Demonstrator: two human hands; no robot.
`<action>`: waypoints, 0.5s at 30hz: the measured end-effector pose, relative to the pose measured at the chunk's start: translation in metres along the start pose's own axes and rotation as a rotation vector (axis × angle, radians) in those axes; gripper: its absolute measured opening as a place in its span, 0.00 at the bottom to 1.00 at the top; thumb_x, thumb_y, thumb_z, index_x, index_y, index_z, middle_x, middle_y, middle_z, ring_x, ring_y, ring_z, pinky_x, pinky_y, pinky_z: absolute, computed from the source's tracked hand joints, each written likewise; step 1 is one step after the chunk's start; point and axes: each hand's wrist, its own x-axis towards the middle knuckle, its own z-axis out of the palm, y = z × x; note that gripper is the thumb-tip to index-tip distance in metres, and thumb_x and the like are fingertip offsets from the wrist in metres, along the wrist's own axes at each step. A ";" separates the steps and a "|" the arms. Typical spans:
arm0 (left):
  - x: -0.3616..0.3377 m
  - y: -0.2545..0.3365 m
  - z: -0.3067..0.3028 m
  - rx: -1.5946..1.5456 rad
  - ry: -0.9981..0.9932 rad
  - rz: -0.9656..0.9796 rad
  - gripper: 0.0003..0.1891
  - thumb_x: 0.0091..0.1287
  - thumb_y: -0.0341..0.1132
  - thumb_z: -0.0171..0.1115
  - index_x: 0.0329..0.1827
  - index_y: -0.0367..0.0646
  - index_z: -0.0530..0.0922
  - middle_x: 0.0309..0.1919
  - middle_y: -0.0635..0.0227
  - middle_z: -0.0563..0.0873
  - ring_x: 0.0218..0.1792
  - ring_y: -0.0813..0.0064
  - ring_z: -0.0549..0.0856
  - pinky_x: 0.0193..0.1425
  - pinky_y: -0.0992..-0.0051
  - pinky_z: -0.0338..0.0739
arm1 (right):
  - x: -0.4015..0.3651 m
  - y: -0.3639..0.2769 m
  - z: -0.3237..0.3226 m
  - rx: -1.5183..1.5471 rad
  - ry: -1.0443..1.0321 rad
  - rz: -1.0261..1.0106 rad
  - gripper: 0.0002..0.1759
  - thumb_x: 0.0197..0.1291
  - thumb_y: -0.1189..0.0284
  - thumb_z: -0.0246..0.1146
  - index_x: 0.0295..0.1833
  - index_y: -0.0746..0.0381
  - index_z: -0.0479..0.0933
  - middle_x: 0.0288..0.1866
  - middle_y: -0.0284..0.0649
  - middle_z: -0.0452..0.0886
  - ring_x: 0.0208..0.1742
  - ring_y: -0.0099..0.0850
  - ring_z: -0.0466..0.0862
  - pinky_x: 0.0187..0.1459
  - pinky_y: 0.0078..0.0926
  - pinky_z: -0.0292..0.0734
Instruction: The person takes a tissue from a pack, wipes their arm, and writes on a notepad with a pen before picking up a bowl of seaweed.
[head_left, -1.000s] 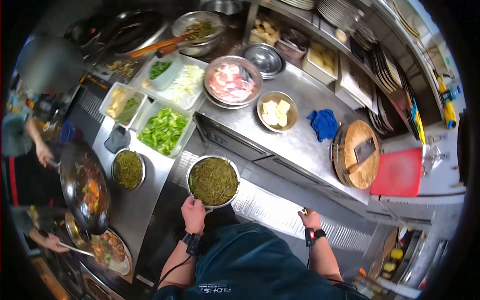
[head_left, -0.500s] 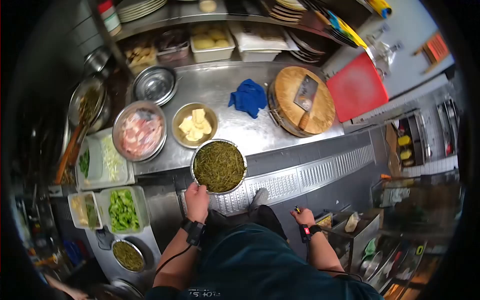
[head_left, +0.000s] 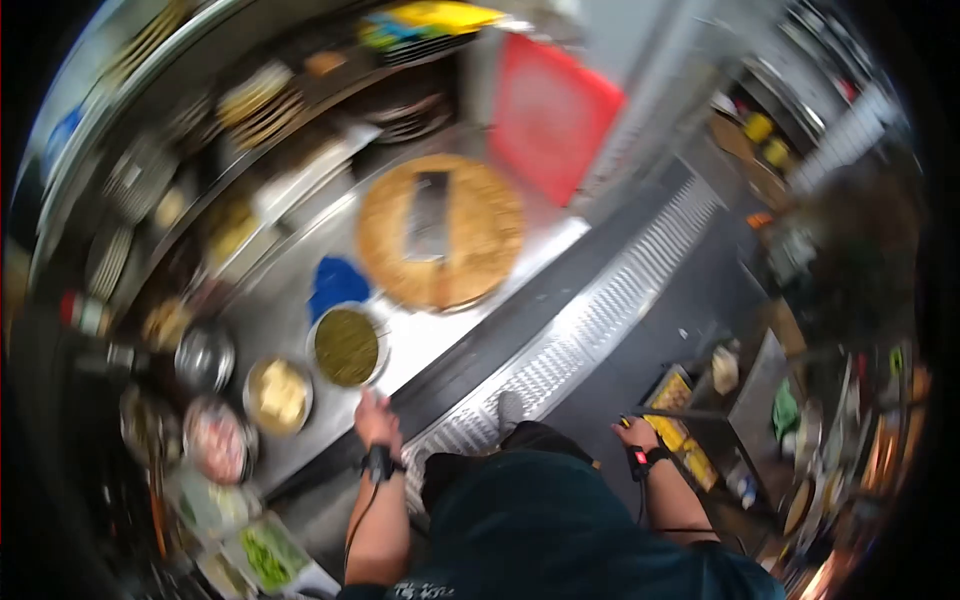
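Hold the round silver metal bowl (head_left: pixel 384 350), probably rigid and weighty, by its rim, where the left hand (head_left: pixel 378 421) clamps; the right hand (head_left: pixel 637 434) curls around a small yellow item (head_left: pixel 626 421).

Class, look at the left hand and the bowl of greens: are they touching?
Touching. The head view, though blurred, shows the left hand gripping the bowl of greens at its near rim.

Your left hand (head_left: pixel 378 422) grips the near rim of a bowl (head_left: pixel 384 352), vegetables (head_left: pixel 346 346) inside, above the counter (head_left: pixel 425 345). Behind it lies a cloth (head_left: pixel 335 283); behind and right, a chopping block (head_left: pixel 385 225) bearing a cleaver (head_left: pixel 427 220). Your right hand (head_left: pixel 637 435), small object (head_left: pixel 626 421) at its fingers, is right of the floor grate (head_left: pixel 590 325).
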 end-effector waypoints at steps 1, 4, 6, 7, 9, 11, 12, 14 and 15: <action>-0.012 -0.010 0.006 0.017 -0.033 -0.042 0.18 0.75 0.53 0.56 0.43 0.45 0.79 0.24 0.72 0.79 0.14 0.83 0.66 0.16 0.80 0.59 | 0.000 0.002 -0.003 -0.004 0.043 0.004 0.30 0.58 0.47 0.66 0.49 0.64 0.85 0.45 0.57 0.86 0.52 0.54 0.85 0.56 0.48 0.79; -0.063 -0.033 0.026 0.118 -0.365 -0.191 0.15 0.69 0.48 0.61 0.37 0.44 0.80 0.21 0.73 0.78 0.13 0.78 0.71 0.16 0.77 0.66 | 0.000 0.017 -0.009 0.050 0.085 0.088 0.28 0.59 0.48 0.65 0.51 0.61 0.85 0.47 0.55 0.86 0.53 0.53 0.85 0.57 0.48 0.79; -0.064 -0.049 0.038 0.174 -0.560 -0.389 0.11 0.61 0.33 0.56 0.42 0.37 0.80 0.25 0.66 0.79 0.24 0.72 0.79 0.26 0.72 0.74 | -0.004 0.026 -0.011 0.134 0.096 0.072 0.27 0.60 0.50 0.65 0.52 0.61 0.85 0.48 0.55 0.86 0.53 0.53 0.85 0.58 0.48 0.79; -0.058 -0.054 0.048 0.172 -0.676 -0.462 0.13 0.58 0.28 0.54 0.45 0.35 0.80 0.30 0.63 0.79 0.28 0.69 0.80 0.32 0.71 0.76 | -0.009 0.027 -0.012 0.181 0.100 0.098 0.26 0.60 0.50 0.65 0.53 0.61 0.84 0.49 0.55 0.86 0.53 0.53 0.85 0.58 0.48 0.78; -0.066 -0.042 0.086 0.353 -0.764 -0.408 0.16 0.56 0.18 0.49 0.46 0.33 0.79 0.34 0.60 0.81 0.33 0.67 0.82 0.37 0.71 0.80 | -0.019 0.018 -0.007 0.229 0.130 0.133 0.24 0.63 0.54 0.61 0.54 0.60 0.84 0.46 0.54 0.87 0.52 0.47 0.87 0.55 0.44 0.80; -0.075 -0.031 0.125 0.528 -0.837 -0.370 0.16 0.58 0.15 0.48 0.47 0.33 0.78 0.36 0.60 0.82 0.35 0.66 0.84 0.40 0.69 0.83 | -0.030 0.003 -0.015 0.541 0.111 0.251 0.23 0.65 0.56 0.59 0.56 0.60 0.83 0.47 0.52 0.87 0.50 0.43 0.88 0.51 0.40 0.82; -0.077 -0.029 0.143 0.547 -0.897 -0.353 0.17 0.60 0.13 0.48 0.50 0.33 0.77 0.38 0.57 0.83 0.39 0.63 0.86 0.44 0.68 0.84 | -0.037 -0.001 -0.020 0.817 0.073 0.303 0.23 0.67 0.58 0.57 0.59 0.60 0.82 0.49 0.50 0.88 0.48 0.39 0.89 0.47 0.36 0.83; -0.091 -0.020 0.176 0.635 -1.024 -0.353 0.18 0.61 0.12 0.48 0.53 0.33 0.76 0.41 0.55 0.84 0.43 0.60 0.87 0.48 0.66 0.86 | -0.056 -0.003 -0.024 1.498 0.097 0.195 0.24 0.69 0.62 0.54 0.64 0.62 0.79 0.57 0.46 0.86 0.48 0.31 0.88 0.45 0.27 0.81; -0.105 -0.017 0.192 0.638 -1.117 -0.397 0.18 0.63 0.12 0.49 0.55 0.33 0.75 0.43 0.53 0.84 0.45 0.58 0.88 0.50 0.66 0.87 | -0.076 -0.013 -0.045 1.769 0.072 0.092 0.28 0.68 0.62 0.52 0.68 0.64 0.75 0.62 0.48 0.82 0.52 0.35 0.87 0.48 0.30 0.80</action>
